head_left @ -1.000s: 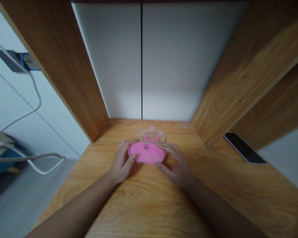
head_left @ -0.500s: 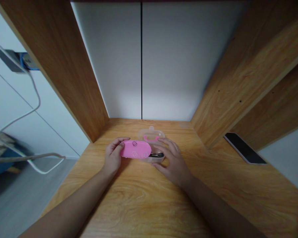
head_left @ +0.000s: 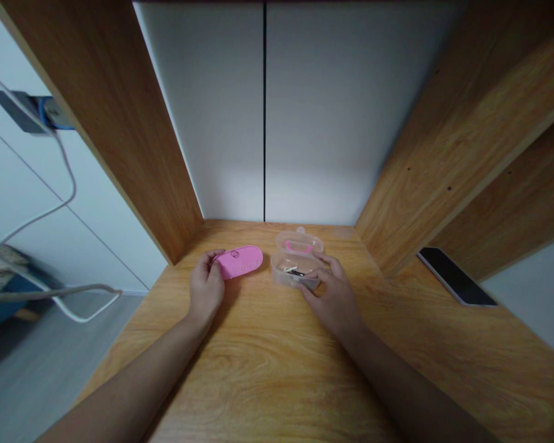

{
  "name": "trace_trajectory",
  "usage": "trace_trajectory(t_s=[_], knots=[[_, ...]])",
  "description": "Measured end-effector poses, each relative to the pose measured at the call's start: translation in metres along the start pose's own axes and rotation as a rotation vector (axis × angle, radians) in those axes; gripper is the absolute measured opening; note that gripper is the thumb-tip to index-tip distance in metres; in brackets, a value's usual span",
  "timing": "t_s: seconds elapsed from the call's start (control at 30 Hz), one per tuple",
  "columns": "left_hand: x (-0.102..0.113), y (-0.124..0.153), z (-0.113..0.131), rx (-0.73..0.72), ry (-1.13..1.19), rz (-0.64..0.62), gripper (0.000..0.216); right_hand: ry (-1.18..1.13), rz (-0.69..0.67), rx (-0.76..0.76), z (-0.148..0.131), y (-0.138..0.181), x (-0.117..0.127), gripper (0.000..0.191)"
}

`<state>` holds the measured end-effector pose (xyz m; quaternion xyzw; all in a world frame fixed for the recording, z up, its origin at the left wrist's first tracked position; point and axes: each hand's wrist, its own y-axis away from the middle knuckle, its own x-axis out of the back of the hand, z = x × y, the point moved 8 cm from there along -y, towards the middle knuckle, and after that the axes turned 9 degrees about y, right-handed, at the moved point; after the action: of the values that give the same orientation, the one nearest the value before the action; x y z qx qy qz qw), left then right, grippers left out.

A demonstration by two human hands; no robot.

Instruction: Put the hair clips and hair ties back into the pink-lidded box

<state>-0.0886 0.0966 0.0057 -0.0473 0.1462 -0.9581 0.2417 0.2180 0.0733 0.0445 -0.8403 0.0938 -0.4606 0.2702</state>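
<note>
A flat pink oval tray [head_left: 240,262] with small ring marks is pinched at its left end by my left hand [head_left: 207,283], tilted just above the table. To its right stands a clear plastic oval box [head_left: 281,278], its hinged lid [head_left: 300,242] with a pink handle tipped back. My right hand [head_left: 335,292] grips the box's right end, thumb at the front wall and fingers over the rim. Inside the box lie a dark slim item [head_left: 296,272] and a small pale piece, too small to name.
The wooden tabletop [head_left: 258,369] is flanked by wooden side panels [head_left: 120,123], with a white panel [head_left: 323,123] behind. A black phone-like slab [head_left: 457,277] lies at the right. White cable [head_left: 69,178] hangs at the left, past the table edge.
My left hand has drawn the pink tray left, away from the box, uncovering its inside. The box has shifted right, and my right hand has closed on its end.
</note>
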Motion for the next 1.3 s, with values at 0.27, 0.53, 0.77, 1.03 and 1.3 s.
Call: trace_trajectory(t_s=[0.27, 0.53, 0.77, 1.03, 1.3], knots=[[-0.009, 0.004, 0.01, -0.004, -0.25, -0.083, 0.033, 0.021, 0.036, -0.014, 0.007, -0.001, 0.0, 0.008], [-0.012, 0.006, 0.013, -0.046, -0.321, -0.145, 0.031, 0.001, 0.064, 0.006, 0.005, -0.002, 0.004, 0.009], [-0.015, 0.008, 0.018, -0.041, -0.355, -0.169, 0.018, -0.005, 0.067, 0.007, 0.006, -0.001, 0.003, 0.014], [-0.023, 0.015, 0.032, -0.146, -0.395, -0.23, 0.014, -0.006, 0.06, 0.006, 0.005, -0.001, 0.003, 0.022], [-0.013, 0.009, 0.023, -0.071, -0.281, -0.125, 0.015, -0.003, 0.054, 0.011, 0.005, -0.001, 0.003, 0.027]])
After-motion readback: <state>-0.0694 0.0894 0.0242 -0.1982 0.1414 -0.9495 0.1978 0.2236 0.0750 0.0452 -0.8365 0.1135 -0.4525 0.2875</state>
